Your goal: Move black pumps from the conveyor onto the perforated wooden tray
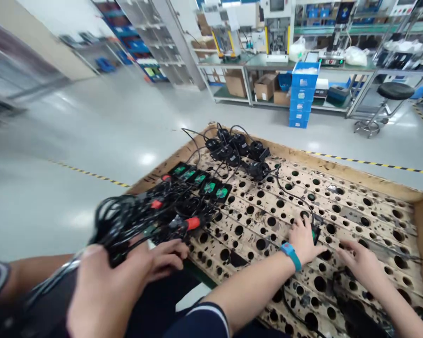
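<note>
My left hand (301, 241), with a teal wristband (291, 256), lies over a perforated wooden board (247, 225), fingers spread. Close by its fingers is a small black device with a green face (316, 234), partly hidden, with a black cable (299, 195) running up from it. I cannot tell whether the hand touches it. My right hand (359, 258) is to the right, fingers apart and pointing left, near a dark object (359, 310) that is blurred. Several black devices with green faces (208, 188) lie in a row on the board's left side.
A co-worker's blurred hand (109, 291) grips a bundle of black cables (123, 216) at left. Red-banded connectors (192, 223) lie beside it. Black round devices (232, 152) with cables sit in the far corner. A raised wooden rim (356, 170) borders the board. Stacked blue bins (301, 105) stand beyond.
</note>
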A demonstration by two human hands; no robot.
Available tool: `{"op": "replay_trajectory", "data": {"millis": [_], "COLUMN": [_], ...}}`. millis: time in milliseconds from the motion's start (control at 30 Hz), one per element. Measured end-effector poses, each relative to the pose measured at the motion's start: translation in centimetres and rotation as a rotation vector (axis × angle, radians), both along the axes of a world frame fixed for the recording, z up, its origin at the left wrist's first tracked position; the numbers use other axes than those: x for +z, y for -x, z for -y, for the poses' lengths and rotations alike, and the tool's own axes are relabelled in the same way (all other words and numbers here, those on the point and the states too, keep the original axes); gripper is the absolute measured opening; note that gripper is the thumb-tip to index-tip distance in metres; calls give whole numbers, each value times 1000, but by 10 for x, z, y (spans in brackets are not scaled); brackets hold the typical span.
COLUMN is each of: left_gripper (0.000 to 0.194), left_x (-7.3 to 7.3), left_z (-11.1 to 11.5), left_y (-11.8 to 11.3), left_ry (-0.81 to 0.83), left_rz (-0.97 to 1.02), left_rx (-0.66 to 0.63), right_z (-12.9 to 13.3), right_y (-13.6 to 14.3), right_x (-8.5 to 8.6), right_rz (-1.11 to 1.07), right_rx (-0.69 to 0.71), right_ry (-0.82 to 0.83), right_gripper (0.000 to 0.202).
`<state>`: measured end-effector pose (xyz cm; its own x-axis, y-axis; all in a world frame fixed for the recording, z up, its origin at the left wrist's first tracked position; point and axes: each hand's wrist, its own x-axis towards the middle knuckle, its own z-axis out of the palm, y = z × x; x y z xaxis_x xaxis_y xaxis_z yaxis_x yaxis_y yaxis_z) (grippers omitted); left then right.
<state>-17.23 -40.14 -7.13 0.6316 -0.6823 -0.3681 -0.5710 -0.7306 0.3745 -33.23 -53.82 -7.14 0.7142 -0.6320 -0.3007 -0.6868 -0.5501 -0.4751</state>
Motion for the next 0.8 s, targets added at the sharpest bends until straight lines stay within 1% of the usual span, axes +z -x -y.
{"op": "replay_trajectory", "data": {"millis": [67,100,167,233,300,367,433,500,567,600,633,667,700,733,767,800], "left_gripper": [110,105,100,99,97,95,91,90,95,96,97,95,91,88,87,89], "left_x": [-6,-5,1,9,14,14,11,8,6,6,8,9,12,14,16,17], "left_z": [1,-1,-9,-19,-29,-38,-44,-47,-46,-45,-44,-43,-43,-44,-46,-49], "left_y": [12,12,9,1,-9,-21,-33,-42,-51,-55,-61,-68,-77,-86,-96,-105], "left_ry": [-45,-56,-58,-45,-67,-117,-154,-169,-204,-226,-246,-262,-275,-288,-301,-314], "left_rz": [34,42,42,42,29,2,-5,27,70,87,101,114,124,128,122,110], "left_rx": [10,7,-17,-52,-61,-43,17,114,193,206,209,210,213,220,221,217], "right_z": [6,9,14,14,10,4,-1,-5,-9,-12,-16,-22,-29,-36,-43,-49], "right_y": [-28,-48,-92,-135,-171,-200,-223,-245,-269,-282,-296,-311,-325,-339,-352,-364], "right_x": [-10,-13,-16,-16,-14,-12,-10,-6,-2,0,3,5,7,9,11,14], "right_rz": [99,143,200,214,200,170,134,127,196,250,306,349,362,338,294,246], "right_rx": [-26,-26,6,50,91,124,135,110,111,161,248,361,474,561,609,620], "right_ry": [-44,-68,-130,-196,-227,-232,-214,-143,62,195,325,430,492,503,491,472], "right_gripper": [56,56,54,51,51,51,49,49,58,65,73,81,85,86,84,79]}}
